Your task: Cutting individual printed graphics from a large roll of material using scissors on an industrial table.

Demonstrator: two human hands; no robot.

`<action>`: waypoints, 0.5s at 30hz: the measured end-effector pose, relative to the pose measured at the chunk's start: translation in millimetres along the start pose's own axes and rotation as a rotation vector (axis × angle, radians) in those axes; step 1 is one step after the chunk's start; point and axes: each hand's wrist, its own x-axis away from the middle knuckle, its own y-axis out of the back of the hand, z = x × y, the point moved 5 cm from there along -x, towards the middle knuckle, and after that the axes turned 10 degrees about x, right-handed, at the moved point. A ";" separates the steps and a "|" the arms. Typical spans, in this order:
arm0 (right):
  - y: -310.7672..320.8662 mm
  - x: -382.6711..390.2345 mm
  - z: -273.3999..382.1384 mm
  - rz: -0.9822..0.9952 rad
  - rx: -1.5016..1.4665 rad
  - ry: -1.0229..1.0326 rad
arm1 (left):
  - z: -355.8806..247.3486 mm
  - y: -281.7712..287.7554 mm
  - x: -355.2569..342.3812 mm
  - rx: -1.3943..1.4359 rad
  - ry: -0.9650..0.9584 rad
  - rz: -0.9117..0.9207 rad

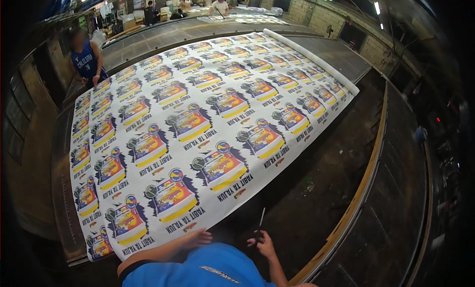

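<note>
A wide white printed sheet [163, 153], covered in rows of repeated colourful designs, lies spread over a long table. My left hand [198, 238] is by its near edge, fingers stretched out, holding nothing; whether it touches the sheet I cannot tell. To the right, in front of my blue shirt, my right hand [263, 243] is closed around a slim knife-like tool [261, 223]. The tool has a dark handle and a thin pale blade pointing up, apart from the sheet. Along the far right end, the sheet's material forms a long white roll [311, 61].
A person in a blue jersey [88, 59] stands at the sheet's left side. Farther back, another person [218, 8] leans over sheets on a table. A dark floor gap [316, 173] separates this table from a long one [381, 212] with a wooden edge on the right.
</note>
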 end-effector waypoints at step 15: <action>167.0 -270.2 28.2 -0.356 -0.296 -0.225 | 106.9 92.0 5.1 0.998 -0.648 -0.603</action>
